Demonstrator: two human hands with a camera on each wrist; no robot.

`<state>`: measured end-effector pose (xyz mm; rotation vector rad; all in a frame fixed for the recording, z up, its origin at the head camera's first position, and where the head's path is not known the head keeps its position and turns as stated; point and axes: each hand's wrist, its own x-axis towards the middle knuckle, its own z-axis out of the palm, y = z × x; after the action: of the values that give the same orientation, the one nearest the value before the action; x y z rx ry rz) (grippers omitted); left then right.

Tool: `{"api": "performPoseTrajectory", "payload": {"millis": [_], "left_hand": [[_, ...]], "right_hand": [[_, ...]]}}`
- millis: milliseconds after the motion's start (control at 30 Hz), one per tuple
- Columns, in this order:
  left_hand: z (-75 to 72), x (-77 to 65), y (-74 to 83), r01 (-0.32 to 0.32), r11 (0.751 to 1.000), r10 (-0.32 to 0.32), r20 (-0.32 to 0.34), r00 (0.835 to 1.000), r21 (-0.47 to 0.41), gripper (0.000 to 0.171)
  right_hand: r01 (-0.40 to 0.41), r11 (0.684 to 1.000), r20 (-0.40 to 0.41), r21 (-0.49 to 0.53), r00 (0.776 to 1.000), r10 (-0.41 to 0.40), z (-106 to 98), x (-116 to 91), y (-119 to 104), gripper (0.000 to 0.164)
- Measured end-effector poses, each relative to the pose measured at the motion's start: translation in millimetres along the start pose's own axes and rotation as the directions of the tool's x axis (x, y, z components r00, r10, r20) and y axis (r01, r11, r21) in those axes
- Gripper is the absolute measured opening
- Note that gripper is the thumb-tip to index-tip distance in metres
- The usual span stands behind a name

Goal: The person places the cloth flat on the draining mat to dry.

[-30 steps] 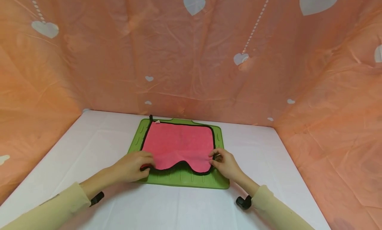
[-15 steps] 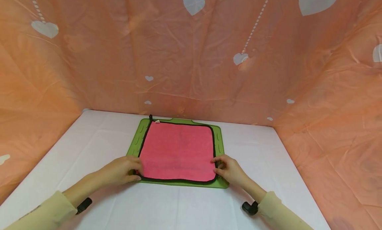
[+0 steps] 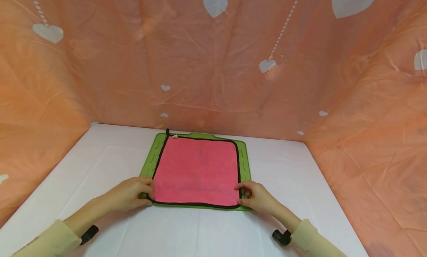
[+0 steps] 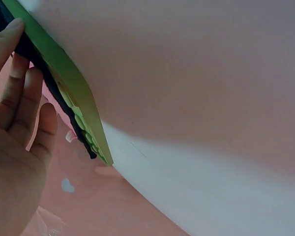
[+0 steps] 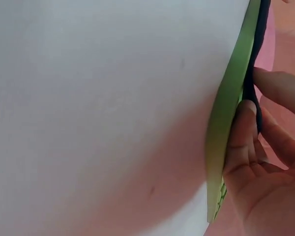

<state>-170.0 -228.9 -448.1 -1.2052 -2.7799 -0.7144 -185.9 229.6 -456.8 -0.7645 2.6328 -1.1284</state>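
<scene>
A pink cloth point(image 3: 197, 168) with black edging lies spread flat over a green board point(image 3: 245, 162) with raised marks along its sides. My left hand point(image 3: 130, 193) pinches the cloth's near left corner at the board's edge. At the near right corner, my right hand point(image 3: 258, 197) pinches the black edging point(image 5: 259, 39) between thumb and fingers. A small white label point(image 3: 175, 136) and a black loop point(image 3: 167, 132) show at the far left corner. The cloth covers most of the board's middle.
White cloth covers the table point(image 3: 280, 168) around the board. Peach sheeting point(image 3: 213, 64) with pale hearts stands behind and on both sides. Black devices sit at the left wrist point(image 3: 89, 234) and the right wrist point(image 3: 281, 237).
Both hands have drawn the cloth's near edge towards me and slightly apart. Its wavy front has flattened and now reaches almost to the board's near edge.
</scene>
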Motion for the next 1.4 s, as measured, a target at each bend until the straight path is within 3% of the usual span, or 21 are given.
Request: {"api": "performPoseTrajectory", "payload": {"millis": [233,367,467,600,833,1067,1200,1400], "left_hand": [[-5.7,0.4,-1.0,0.047,0.997,-0.044,0.042,0.998,-0.066,0.014],[-13.3,8.1,-8.2,0.027,0.991,-0.028,-0.005,1.000,-0.129,0.009],[-20.0,20.1,-17.5,0.027,0.989,-0.037,-0.071,0.997,-0.146,0.007],[-28.0,41.5,-34.8,0.083,0.989,-0.100,-0.132,0.986,-0.125,0.009],[-33.7,79.0,-73.4,0.162,0.976,-0.190,-0.205,0.960,-0.144,0.011],[-37.2,108.4,-89.5,0.283,0.947,-0.306,-0.162,0.938,-0.153,0.022],[-35.9,117.6,-94.6,0.313,0.938,-0.331,-0.121,0.936,-0.147,0.029],[-29.2,123.6,-101.8,0.324,0.934,-0.341,-0.109,0.934,-0.149,0.032]], "right_hand": [[0.010,1.000,-0.009,-0.011,1.000,-0.010,-4.1,-2.2,1.5,0.030],[0.005,1.000,-0.060,-0.007,0.998,-0.005,-13.9,4.3,4.0,0.026],[-0.011,1.000,-0.130,0.015,0.991,0.013,-22.9,16.6,6.6,0.026],[-0.043,0.998,-0.222,0.040,0.974,0.051,-33.0,37.3,9.8,0.027],[-0.061,0.998,-0.306,0.034,0.949,0.068,-41.9,73.1,12.6,0.028],[-0.103,0.995,-0.323,0.017,0.941,0.103,-46.9,102.2,22.2,0.029],[-0.139,0.990,-0.313,0.008,0.940,0.135,-48.2,114.3,29.7,0.031],[-0.175,0.984,-0.281,0.038,0.943,0.178,-46.5,126.9,39.3,0.035]]}}
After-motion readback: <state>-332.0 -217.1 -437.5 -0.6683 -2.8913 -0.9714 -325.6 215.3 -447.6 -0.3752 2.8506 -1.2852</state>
